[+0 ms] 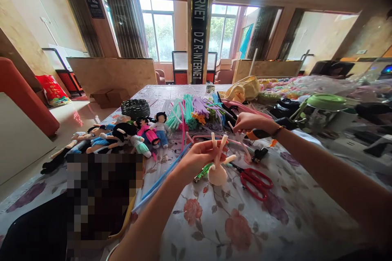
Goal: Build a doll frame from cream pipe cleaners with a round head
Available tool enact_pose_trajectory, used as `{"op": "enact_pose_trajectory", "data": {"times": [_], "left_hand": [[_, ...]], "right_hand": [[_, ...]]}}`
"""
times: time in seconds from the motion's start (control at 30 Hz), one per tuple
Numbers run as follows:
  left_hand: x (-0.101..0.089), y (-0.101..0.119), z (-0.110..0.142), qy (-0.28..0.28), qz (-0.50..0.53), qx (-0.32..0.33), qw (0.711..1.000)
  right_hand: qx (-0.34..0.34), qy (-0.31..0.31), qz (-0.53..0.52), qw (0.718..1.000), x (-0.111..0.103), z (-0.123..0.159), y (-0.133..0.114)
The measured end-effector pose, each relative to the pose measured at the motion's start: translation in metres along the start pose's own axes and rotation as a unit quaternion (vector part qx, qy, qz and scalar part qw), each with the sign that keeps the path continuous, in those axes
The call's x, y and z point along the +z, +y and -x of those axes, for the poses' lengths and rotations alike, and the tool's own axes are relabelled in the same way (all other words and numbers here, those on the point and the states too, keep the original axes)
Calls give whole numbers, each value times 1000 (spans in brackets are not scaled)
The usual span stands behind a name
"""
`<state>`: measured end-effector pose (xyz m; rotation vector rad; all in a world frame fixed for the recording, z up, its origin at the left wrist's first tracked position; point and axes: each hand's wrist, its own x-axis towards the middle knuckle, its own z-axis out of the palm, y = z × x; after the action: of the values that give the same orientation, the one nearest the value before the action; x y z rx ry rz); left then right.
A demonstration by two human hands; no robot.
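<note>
My left hand [204,154] pinches a cream doll piece made of pipe cleaners [217,174], its round ball hanging down and several fuzzy stems sticking out. To the right and a little farther off, my right hand [252,124] has its fingers closed around a thin pale pipe cleaner [231,126]. Below it on the cloth lie red-handled scissors [256,183], partly behind the cream piece. A green lighter-like item [202,173] rests just beyond the ball. Near my right hand are an orange-and-black tool [256,134] and a small black clip-like object [259,155].
Bundles of coloured pipe cleaners [190,114] lie at the table's middle back. Several finished dolls [147,132] and a black woven basket [135,109] stand left. A pixelated device [104,195] is at front left. A green-lidded jar [326,106] and plastic bags crowd the right.
</note>
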<state>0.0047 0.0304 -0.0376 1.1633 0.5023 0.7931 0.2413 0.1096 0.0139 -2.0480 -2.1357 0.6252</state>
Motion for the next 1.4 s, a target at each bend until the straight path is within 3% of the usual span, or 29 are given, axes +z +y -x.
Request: {"op": "enact_pose_trajectory", "data": {"times": [0.17,0.37,0.5,0.63,0.77,1.0,1.17,1.4], "left_hand": [[-2,-3,-2,4,4,3,1000],[-2,-4,-4,26,20,6,999],[0,0,-2,18,31,3,999],[0,3,-1,15,36,3,999],[1,3,-2,35,31,6,999],[1,4,0,18,21,-2,1000],[-1,2,-1,-22,26,-6,999],[3,6,3,-19,-8,-8,1000]], "right_hand": [[-59,18,-116,991,-9,17,6],[-160,138,-290,933,-7,29,-5],[-240,103,-343,902,1,51,-27],[-228,57,-344,909,12,76,-48],[-238,96,-318,913,27,86,-60],[-230,151,-397,875,35,77,-65],[-236,202,-369,876,30,70,-68],[-258,220,-360,869,33,67,-76]]}}
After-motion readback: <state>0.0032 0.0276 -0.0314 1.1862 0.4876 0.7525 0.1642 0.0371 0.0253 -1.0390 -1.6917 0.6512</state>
